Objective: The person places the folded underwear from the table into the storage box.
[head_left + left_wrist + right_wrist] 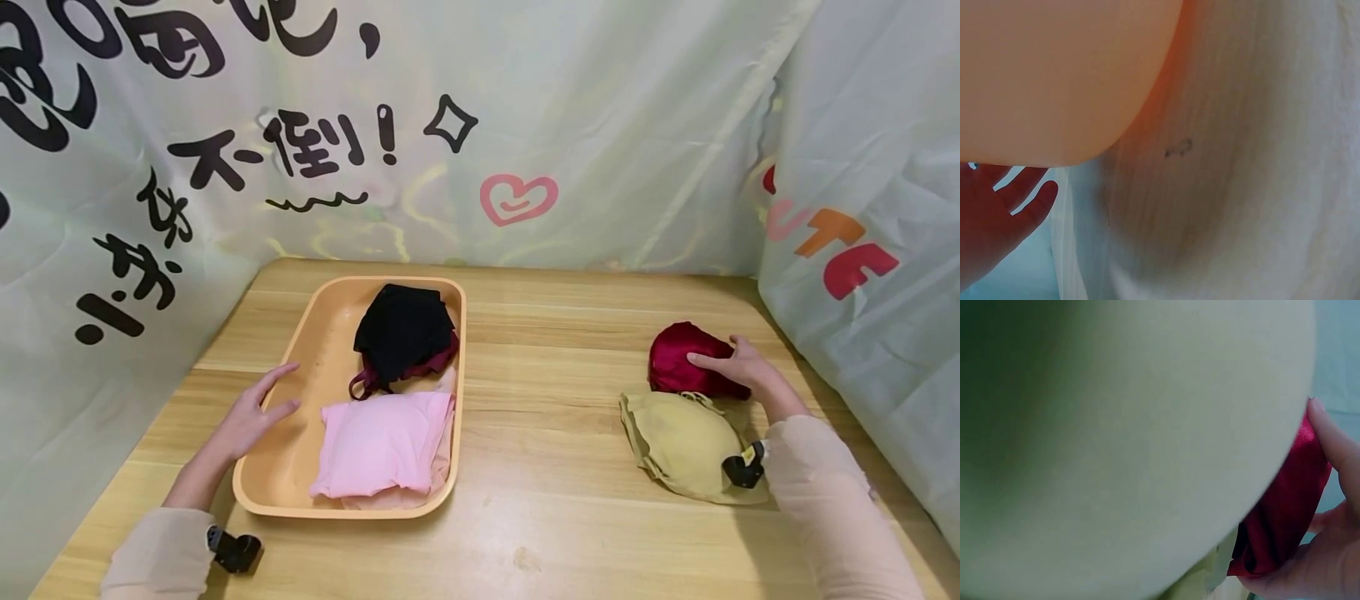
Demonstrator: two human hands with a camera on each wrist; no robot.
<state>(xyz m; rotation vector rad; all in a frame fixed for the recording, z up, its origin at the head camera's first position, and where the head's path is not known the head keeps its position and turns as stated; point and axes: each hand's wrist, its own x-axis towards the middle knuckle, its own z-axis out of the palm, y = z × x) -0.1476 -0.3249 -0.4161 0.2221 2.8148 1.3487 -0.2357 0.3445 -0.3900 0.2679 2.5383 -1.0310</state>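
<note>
At the right of the table, my right hand (738, 367) grips a folded dark red satin bra (675, 358). In the right wrist view, fingers and thumb lie on either side of the red bra (1291, 500). Just in front of it is a folded yellow-green bra (686, 437), its cup filling much of that view. My left hand (251, 421) is at the left rim of an orange tray (281, 467), fingers spread and holding nothing. Inside the tray's right side lie a black bra (405, 325), partly covering a maroon one (438, 358), and a pink bra (386, 442) over paler fabric.
The wooden table (540, 467) stretches between the tray and the two bras at the right. Printed cloth curtains (600, 125) hang along the back and both sides. A small black camera sits on each wrist.
</note>
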